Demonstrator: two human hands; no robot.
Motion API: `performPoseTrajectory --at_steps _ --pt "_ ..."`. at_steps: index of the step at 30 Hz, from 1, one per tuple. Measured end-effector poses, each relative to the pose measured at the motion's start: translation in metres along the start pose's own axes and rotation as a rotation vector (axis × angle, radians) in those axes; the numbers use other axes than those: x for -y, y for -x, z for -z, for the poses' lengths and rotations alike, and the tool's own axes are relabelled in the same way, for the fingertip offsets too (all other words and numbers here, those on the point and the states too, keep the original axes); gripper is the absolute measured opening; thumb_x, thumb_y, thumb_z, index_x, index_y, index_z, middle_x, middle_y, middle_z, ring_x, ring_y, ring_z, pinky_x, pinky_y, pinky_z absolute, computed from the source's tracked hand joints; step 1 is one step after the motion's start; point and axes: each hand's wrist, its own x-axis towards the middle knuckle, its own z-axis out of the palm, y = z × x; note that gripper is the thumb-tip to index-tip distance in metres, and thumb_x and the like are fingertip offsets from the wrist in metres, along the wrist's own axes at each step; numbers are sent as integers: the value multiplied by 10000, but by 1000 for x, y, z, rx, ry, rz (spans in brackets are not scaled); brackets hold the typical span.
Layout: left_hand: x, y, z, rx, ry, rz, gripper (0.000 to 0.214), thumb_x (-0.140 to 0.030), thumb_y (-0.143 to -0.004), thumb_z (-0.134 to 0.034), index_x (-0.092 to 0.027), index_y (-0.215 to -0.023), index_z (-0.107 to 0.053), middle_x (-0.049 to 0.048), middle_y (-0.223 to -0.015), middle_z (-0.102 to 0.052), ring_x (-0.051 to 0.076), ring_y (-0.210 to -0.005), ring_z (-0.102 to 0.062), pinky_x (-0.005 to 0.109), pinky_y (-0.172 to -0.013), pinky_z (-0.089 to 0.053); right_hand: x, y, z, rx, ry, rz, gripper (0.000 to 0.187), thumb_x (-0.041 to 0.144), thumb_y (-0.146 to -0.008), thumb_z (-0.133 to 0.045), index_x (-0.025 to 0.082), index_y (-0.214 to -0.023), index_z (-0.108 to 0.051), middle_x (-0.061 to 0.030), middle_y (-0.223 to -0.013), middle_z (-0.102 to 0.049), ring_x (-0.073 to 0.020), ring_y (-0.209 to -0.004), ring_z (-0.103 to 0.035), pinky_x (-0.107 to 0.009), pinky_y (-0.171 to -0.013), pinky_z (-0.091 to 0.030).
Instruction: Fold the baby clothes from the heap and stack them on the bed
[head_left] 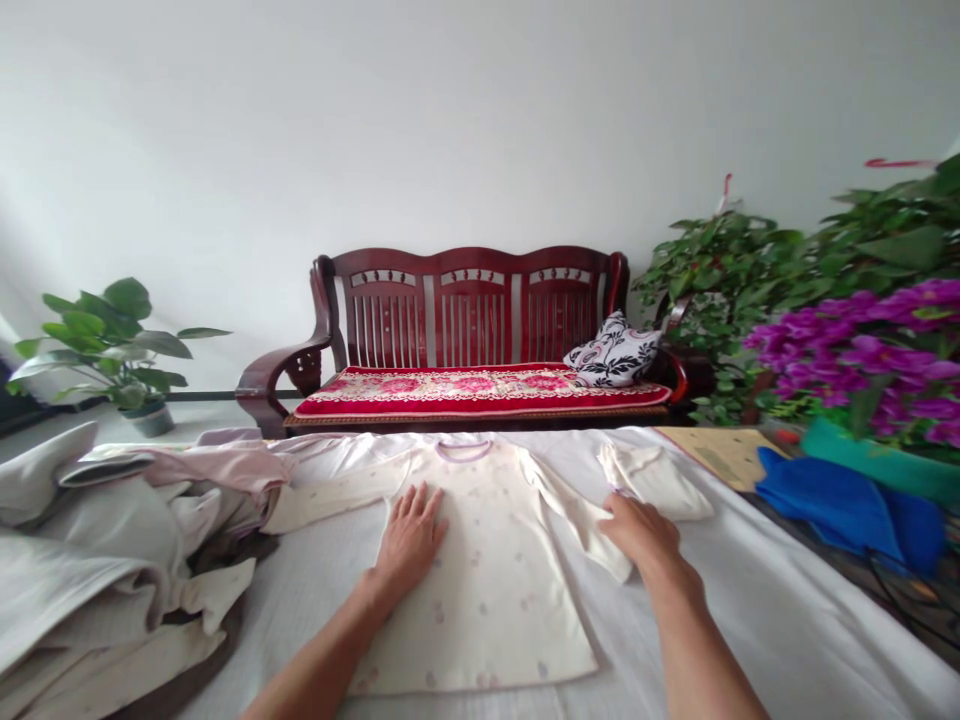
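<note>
A cream long-sleeved shirt (487, 570) with a faint print and a lilac neckband lies spread out, its neck away from me. My left hand (412, 525) rests flat on its upper left part, fingers stretched out. On the other side, my right hand (643, 532) is closed at the shirt's right sleeve (581, 515), which bends down toward me; the fingertips are partly hidden. Just beyond that hand sits a small folded cream garment (660, 480). The left sleeve (337, 497) reaches out toward a heap of clothes.
The clothes heap (97, 570) covers the left of the white cloth (757, 600). Blue fabric (840, 505) and purple flowers (885, 350) in a teal pot stand at the right. Behind is a wooden bench (469, 300) with a cushion (615, 352); a potted plant (124, 345) is at far left.
</note>
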Motion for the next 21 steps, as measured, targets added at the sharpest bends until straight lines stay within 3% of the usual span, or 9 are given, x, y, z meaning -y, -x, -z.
performPoseTrajectory --at_steps 3,10,16,21 --pt "1 -1 -1 -20 1 -9 498 -357 -1001 -442 -208 -1474 -481 135 -1570 -413 324 -1470 -328 485 -1198 -277 -1 -1 -1 46 -42 -33 385 231 -819 -493 191 -1137 -707 -160 -1243 -693 -342 -1157 -637 -407 -870 -477" --pt "2 0 -6 -56 2 -17 489 -354 -990 -463 -218 -1459 -496 122 -1550 -440 317 -1455 -349 473 -1196 -279 -21 -8 16 -190 -243 -196 407 393 -913 -438 235 -1217 -658 -146 -1144 -724 -312 -1018 -678 -367 -747 -470" --pt "-1 0 -1 -39 -3 -6 482 -349 -993 -450 -208 -1450 -508 131 -1549 -439 324 -1452 -354 470 -1192 -285 -31 -24 7 -467 -339 -217 349 391 -938 -464 249 -1179 -672 -103 -1208 -699 -280 -1010 -659 -346 -741 -448" --pt "-2 1 0 -58 -12 -4 477 -349 -992 -445 -214 -1445 -511 125 -1547 -443 319 -1451 -357 476 -1190 -291 -39 -51 1 -499 -325 -185 326 324 -929 -496 211 -1178 -675 -107 -1200 -693 -267 -1004 -651 -337 -768 -447"
